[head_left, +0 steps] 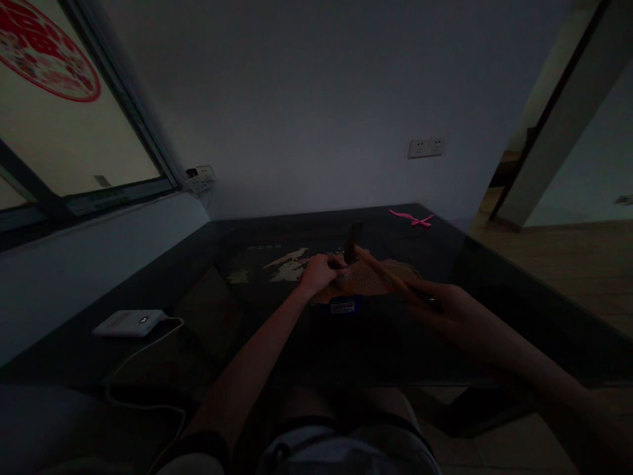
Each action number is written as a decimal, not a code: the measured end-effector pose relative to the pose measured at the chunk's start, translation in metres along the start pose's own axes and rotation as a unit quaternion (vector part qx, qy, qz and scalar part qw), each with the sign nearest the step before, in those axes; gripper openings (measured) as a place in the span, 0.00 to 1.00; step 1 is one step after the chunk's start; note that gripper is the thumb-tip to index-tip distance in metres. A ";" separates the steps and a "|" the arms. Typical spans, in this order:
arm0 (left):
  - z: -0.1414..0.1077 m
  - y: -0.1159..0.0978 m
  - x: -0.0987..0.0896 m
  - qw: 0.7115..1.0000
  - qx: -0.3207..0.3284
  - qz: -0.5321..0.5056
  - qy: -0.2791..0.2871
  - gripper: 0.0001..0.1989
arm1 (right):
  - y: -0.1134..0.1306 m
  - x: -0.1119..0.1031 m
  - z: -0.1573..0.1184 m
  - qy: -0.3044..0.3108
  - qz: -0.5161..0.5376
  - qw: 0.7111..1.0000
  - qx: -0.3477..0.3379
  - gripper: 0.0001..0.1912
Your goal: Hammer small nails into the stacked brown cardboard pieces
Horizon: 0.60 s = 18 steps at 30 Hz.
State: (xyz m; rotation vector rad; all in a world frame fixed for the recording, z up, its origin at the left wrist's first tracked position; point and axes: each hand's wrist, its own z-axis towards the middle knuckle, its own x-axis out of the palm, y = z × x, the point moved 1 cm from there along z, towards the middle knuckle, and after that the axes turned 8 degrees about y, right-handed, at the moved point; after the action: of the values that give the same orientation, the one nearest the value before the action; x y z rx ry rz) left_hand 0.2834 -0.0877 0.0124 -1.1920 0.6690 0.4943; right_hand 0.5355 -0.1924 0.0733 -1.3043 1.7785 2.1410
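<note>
My right hand (442,307) is wrapped round the wooden handle of a hammer (380,269). Its dark head stands upright just beside the fingers of my left hand (320,272). Those fingers are pinched together at the left part of a brown, speckled flat piece (368,280); whatever they hold is too small and dark to make out. Along the near edge of the brown piece shows a blue packet-like patch (343,307) with a white label. Whether the hammer head touches anything cannot be told.
The dark glossy table (267,343) carries a printed pale pattern (289,267). A white power bank (129,323) with a cable lies at the left, and a pink ribbon-like thing (413,218) at the far right. A wall with sockets (425,148) stands behind.
</note>
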 end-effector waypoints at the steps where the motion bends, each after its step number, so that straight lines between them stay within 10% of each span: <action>1: 0.000 0.000 0.000 1.000 0.000 0.000 -0.001 0.06 | 0.000 -0.002 -0.004 -0.005 0.019 1.000 0.000 0.24; 11: -0.007 -0.007 -0.027 0.998 0.050 -0.017 -0.021 0.12 | 0.000 0.002 -0.043 -0.074 0.145 0.985 0.063 0.30; 18: -0.085 0.048 -0.079 0.992 -0.018 -0.001 -0.128 0.09 | -0.035 0.014 -0.064 -0.081 0.192 0.973 0.098 0.33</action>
State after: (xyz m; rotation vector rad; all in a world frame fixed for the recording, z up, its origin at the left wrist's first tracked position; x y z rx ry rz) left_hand 0.1775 -0.1542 0.0169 -1.1383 0.4400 0.6465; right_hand 0.5812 -0.2404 0.0391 -0.7665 2.2459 2.0951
